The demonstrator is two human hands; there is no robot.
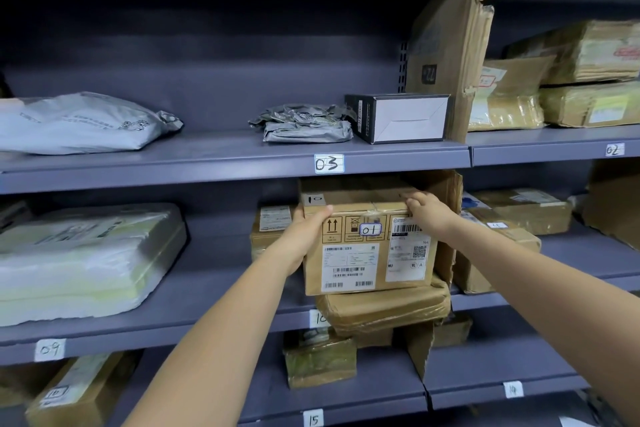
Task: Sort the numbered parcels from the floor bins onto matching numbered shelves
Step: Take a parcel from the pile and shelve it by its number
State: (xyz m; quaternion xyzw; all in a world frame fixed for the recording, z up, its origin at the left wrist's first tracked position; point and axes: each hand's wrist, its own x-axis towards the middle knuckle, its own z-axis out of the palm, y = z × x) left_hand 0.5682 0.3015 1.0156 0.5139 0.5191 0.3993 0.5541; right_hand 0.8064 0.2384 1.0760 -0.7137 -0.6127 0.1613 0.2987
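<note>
A brown cardboard box with white shipping labels (367, 246) is held by both hands at the middle shelf, over the shelf tag (318, 317) reading "10".

The box is gripped at its upper near corners: the left hand (306, 229) is curled round the left corner, thumb along the top edge, and the right hand (427, 210) is hooked over the right corner, fingers bent onto the top face. It is seen resting on a flat brown taped parcel (382, 310) at the shelf's front lip. Its long axis runs left to right, parallel to the shelf edge, so the free depth lies straight ahead of the fingers. Both hands are judged equally near; a level push inward seems called for. Handwritten "10" (314, 199) is marked on top, "01" (370, 229) on the front.
</note>
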